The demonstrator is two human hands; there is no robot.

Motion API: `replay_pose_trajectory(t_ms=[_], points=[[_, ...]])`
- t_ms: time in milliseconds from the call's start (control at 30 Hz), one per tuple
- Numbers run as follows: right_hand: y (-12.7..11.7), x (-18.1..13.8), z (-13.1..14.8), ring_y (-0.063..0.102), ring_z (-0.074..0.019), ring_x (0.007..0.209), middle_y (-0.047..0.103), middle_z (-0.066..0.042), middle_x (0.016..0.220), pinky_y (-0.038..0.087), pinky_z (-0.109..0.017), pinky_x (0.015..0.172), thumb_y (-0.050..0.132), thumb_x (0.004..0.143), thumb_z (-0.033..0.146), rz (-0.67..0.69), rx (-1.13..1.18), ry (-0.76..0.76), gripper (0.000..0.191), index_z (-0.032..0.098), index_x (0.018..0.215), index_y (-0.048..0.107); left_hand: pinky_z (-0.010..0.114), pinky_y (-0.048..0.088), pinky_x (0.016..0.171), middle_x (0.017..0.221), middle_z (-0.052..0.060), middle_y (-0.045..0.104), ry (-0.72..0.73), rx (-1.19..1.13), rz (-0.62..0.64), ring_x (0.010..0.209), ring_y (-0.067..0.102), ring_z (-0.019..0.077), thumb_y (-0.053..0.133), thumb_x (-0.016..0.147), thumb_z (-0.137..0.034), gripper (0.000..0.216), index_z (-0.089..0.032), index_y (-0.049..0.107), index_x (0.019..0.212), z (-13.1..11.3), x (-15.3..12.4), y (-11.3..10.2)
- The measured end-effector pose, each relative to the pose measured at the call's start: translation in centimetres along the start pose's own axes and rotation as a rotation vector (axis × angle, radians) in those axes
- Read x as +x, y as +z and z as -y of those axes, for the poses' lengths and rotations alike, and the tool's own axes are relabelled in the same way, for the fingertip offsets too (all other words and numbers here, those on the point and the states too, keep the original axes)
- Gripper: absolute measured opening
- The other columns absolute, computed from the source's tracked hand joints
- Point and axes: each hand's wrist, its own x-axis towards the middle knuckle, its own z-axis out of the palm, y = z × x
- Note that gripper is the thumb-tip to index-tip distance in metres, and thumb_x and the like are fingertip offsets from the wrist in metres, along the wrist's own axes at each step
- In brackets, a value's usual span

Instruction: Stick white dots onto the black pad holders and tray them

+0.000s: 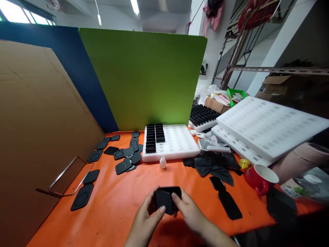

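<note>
Both my hands hold one small black folding pad (pixel 166 198) just above the orange table (pixel 120 206), near its front edge. My left hand (pixel 147 215) grips its left side with thumb and fingers closed on it. My right hand (pixel 187 208) pinches its right side. Behind them stands a white foam tray (pixel 177 143) with two columns of black parts (pixel 155 136) in its left slots. A tiny white dropper bottle (pixel 162 162) stands in front of the tray. Several loose black pads (pixel 127 157) lie to the left.
A black cloth (pixel 215 165), a red mug (pixel 260 178) and flat black pieces (pixel 228 203) lie to the right. Stacked white foam trays (pixel 267 125) sit at the right. A green divider (pixel 144 79) stands behind, brown cardboard (pixel 33 130) with a wire handle (pixel 67 178) leans at the left.
</note>
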Motion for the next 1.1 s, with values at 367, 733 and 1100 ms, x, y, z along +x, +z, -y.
replay_pose_trajectory(t_ms=[367, 733, 1100], points=[[-3.2, 3.0, 7.8, 0.058, -0.0181, 0.079, 0.065, -0.004, 0.086, 0.041, -0.027, 0.069, 0.047, 0.083, 0.03, 0.182, -0.742, -0.206, 0.015, 0.02, 0.086, 0.058, 0.036, 0.043, 0.088, 0.106, 0.008, 0.061, 0.083, 0.257, -0.066, 0.099, 0.056, 0.0218, 0.053, 0.078, -0.037, 0.034, -0.019, 0.051, 0.108, 1.1, 1.6, -0.3], [-6.1, 23.8, 12.7, 0.058, -0.0209, 0.08, 0.066, -0.007, 0.089, 0.036, -0.026, 0.064, 0.052, 0.08, 0.03, 0.213, -1.548, -0.268, 0.019, 0.018, 0.09, 0.063, 0.039, 0.045, 0.088, 0.108, 0.006, 0.063, 0.186, 0.885, -0.168, 0.102, 0.057, 0.0224, 0.042, 0.082, -0.033, 0.029, -0.023, 0.06, 0.103, 6.1, 4.3, -4.6], [-5.3, 27.8, 6.7, 0.059, -0.0234, 0.081, 0.066, -0.009, 0.086, 0.038, -0.028, 0.07, 0.056, 0.075, 0.027, 0.304, -1.56, -0.166, 0.017, 0.017, 0.085, 0.065, 0.038, 0.048, 0.084, 0.105, 0.006, 0.064, 0.178, 0.97, -0.145, 0.098, 0.058, 0.0219, 0.044, 0.081, -0.032, 0.028, -0.023, 0.061, 0.101, 6.1, 5.1, -4.7]])
